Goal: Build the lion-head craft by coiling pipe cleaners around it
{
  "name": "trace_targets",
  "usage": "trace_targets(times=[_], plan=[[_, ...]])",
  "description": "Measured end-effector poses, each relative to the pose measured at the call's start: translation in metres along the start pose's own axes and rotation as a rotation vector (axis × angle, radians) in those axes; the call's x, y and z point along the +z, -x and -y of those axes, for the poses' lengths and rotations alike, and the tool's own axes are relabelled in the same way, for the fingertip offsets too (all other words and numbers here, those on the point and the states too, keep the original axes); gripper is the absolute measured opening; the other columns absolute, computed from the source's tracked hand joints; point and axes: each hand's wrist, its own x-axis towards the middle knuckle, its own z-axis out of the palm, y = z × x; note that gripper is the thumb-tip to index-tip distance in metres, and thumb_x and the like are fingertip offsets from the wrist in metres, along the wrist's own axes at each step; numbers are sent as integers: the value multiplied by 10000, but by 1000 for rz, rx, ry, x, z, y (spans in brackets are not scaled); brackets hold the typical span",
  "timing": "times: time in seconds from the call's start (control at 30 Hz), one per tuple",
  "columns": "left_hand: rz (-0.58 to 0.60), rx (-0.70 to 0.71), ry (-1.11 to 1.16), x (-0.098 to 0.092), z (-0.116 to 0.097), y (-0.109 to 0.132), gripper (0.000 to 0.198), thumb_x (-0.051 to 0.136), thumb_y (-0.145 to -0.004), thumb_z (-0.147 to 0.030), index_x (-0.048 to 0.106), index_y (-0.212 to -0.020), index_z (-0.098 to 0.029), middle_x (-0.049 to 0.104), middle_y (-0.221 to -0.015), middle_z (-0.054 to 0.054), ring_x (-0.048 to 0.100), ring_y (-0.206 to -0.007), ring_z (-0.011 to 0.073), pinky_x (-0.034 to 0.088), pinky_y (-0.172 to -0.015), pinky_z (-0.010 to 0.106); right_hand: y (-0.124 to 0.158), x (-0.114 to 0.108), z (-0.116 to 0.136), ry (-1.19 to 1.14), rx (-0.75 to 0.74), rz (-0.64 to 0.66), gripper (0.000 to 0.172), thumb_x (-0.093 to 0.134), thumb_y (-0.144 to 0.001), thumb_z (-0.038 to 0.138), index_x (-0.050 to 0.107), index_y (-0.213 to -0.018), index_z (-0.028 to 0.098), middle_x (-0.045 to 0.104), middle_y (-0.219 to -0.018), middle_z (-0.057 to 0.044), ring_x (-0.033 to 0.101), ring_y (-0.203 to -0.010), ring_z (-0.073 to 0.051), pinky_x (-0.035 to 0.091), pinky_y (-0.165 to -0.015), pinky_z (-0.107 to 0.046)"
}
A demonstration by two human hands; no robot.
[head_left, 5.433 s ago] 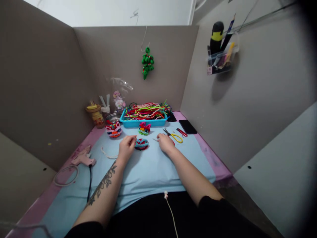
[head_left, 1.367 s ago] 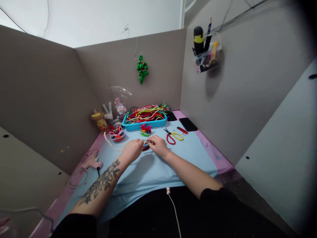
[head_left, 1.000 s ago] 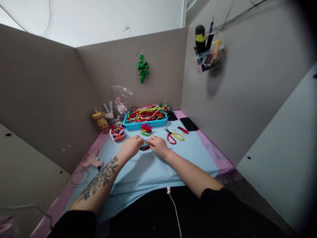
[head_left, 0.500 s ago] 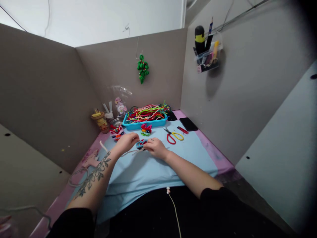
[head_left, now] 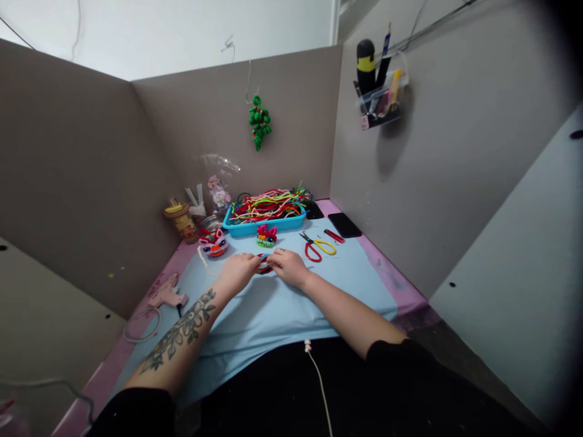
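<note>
Between my hands is a small red, blue and white pipe-cleaner piece, partly covered by my fingers. My left hand grips its left side, and my right hand pinches the right side. Just beyond stands a small pink and green pipe-cleaner figure. A larger red, pink and orange pipe-cleaner animal head sits to the left of it. A pale pipe-cleaner strand runs from near that head toward my left hand.
A blue tray heaped with colourful pipe cleaners stands at the back. Red-and-yellow scissors, a red cutter and a phone lie at right. A pink glue gun with a cable is at left, near a brown cup.
My left hand has moved right and down onto the piece, closing the gap between my hands. The piece has turned and shows more red. The pale strand has shifted.
</note>
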Motion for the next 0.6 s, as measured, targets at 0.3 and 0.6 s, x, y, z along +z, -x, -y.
trace_targets(times=[0.3,0.6], plan=[[-17,-13,205,-1,2,-6,187,507,-854,-254,684,-846,-196,672,-851,85,608,-785,197,418,-697,269,0,0,2,-34,-78,94,193,533,-795,105,642,-919,206,631,-871,-36,544,-747,-153,395,-723,-262],[14,-44,354,6,8,-5,188,492,-829,-252,673,-793,-220,676,-753,44,604,-694,183,402,-622,236,0,0,3,-191,-120,74,150,534,-795,97,623,-876,187,632,-814,-30,556,-741,-149,404,-728,-264]])
